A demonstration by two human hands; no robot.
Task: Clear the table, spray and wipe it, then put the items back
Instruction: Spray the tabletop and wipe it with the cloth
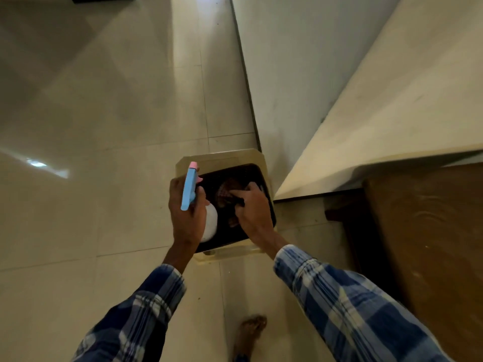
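My left hand (187, 212) grips a spray bottle (189, 188) by its neck; the bottle has a blue trigger head with a pink nozzle and a white body (210, 226). It hangs over a small beige plastic stool (222, 156) with a dark square top. My right hand (251, 207) reaches down onto the stool's top and pinches a dark checked cloth (226, 190) that lies crumpled there.
Pale floor tiles (104, 126) stretch to the left and beyond the stool. A white wall (287, 61) and a cream ledge (392, 113) rise on the right. A brown wooden piece of furniture (431, 244) stands at the lower right. My bare foot (252, 329) is below.
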